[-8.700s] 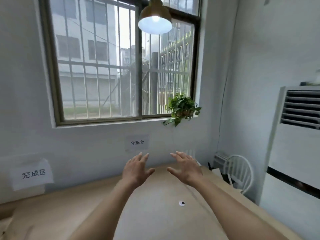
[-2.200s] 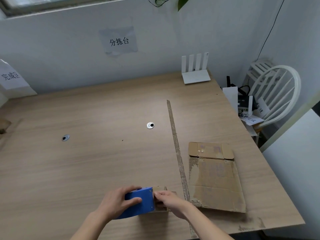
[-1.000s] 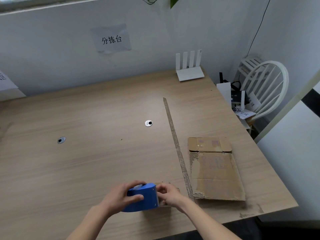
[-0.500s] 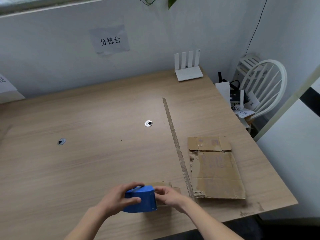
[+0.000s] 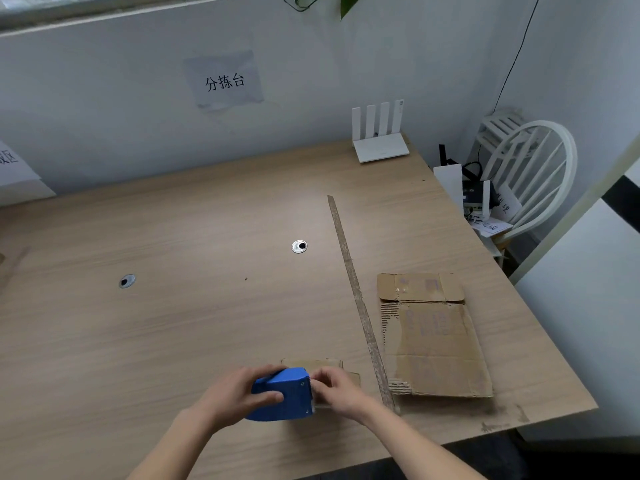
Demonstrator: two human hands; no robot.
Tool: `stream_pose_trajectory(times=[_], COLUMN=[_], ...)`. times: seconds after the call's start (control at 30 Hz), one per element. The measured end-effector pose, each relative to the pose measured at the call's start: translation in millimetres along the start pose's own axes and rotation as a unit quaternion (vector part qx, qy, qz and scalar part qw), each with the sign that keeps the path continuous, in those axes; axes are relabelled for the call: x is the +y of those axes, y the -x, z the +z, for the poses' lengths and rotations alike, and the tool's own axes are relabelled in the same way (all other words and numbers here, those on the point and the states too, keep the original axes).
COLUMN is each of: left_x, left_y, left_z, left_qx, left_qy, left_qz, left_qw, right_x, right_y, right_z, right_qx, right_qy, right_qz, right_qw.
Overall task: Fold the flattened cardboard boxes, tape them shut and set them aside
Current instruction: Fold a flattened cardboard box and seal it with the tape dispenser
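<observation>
Left hand (image 5: 232, 396) wraps a blue tape dispenser (image 5: 284, 393), thumb across its side. Right hand (image 5: 337, 389) has fingers curled, pinching at the dispenser's front edge (tape end not discernible). Both sit over a small cardboard box (image 5: 320, 364) near the table (image 5: 173, 306) front edge. Flattened cardboard box (image 5: 433, 337) lies to the right, beyond a long strip (image 5: 356, 292).

A pale wooden table (image 5: 173, 323) with two metal grommets (image 5: 299, 246) stands against a white wall (image 5: 104, 109) bearing a paper sign (image 5: 224, 80). A white router (image 5: 379, 140) sits at the table's far edge, and a white chair (image 5: 540, 174) stands in the corner.
</observation>
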State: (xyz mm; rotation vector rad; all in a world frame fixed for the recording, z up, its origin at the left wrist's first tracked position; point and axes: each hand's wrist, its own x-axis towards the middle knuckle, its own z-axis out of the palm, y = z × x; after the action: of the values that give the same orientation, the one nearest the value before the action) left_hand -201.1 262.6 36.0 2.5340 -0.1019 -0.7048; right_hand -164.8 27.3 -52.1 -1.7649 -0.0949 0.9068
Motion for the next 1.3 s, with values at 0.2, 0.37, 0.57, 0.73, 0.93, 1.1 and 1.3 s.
stream_pose_trajectory(times=[0.2,0.37,0.57,0.73,0.93,1.1,1.3], left_x=[14.6,29.0,27.8,33.4,37.4,42.4,46.1], left_y=[-25.2,-45.2,-51.9,-58.4,-67.1,-68.0,-68.1], left_z=[-3.7,-0.7,-2.3,2.7,7.5,9.7,14.7], left_qx=[0.002,-0.008,-0.031,-0.029,-0.014,-0.008,0.024], left_qy=[-0.121,-0.153,-0.179,-0.204,-0.215,-0.221,-0.212], left_qz=[-0.021,-0.027,-0.018,-0.014,-0.012,-0.01,-0.004], left_qw=[0.992,0.988,0.983,0.978,0.976,0.975,0.977], right_x=[-0.6,5.4,15.0,19.0,27.8,37.6,47.9], right_y=[6.0,9.4,10.9,9.1,7.7,2.0,-6.8], right_z=[-0.6,-9.7,-21.5,-28.1,-34.8,-32.2,-13.7], right_qx=[0.071,0.141,0.207,0.203,0.206,0.23,0.24], right_qy=[0.036,0.003,-0.02,-0.068,-0.09,-0.091,-0.035], right_qz=[0.001,0.018,0.052,0.097,0.132,0.131,0.168], right_qw=[0.997,0.99,0.977,0.972,0.965,0.96,0.955])
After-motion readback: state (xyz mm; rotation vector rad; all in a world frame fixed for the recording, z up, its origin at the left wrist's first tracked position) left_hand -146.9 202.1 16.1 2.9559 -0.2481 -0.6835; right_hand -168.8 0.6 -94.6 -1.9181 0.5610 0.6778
